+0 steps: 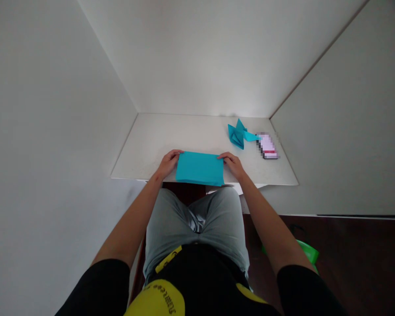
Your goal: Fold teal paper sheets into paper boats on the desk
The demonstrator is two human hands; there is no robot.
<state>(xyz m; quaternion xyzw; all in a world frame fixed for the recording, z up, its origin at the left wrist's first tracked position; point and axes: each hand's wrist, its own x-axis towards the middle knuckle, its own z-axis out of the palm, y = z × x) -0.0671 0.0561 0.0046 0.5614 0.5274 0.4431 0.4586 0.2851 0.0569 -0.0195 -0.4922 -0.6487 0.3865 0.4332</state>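
A blue sheet of paper (200, 168), which looks folded over, lies at the front edge of the white table, its near side reaching slightly past that edge. At its far left corner, my left hand (170, 162) is closed with the fingertips on the paper. My right hand (231, 163) pinches the far right corner in the same way. Beyond my right hand sits a folded blue paper figure (238, 134) with pointed tips.
To the right of the paper figure lies a phone (267, 145), its screen blurred out. White walls enclose the table (145, 140) at the left, back and right. On the dark floor at lower right is a green object (307, 251), partly behind my arm.
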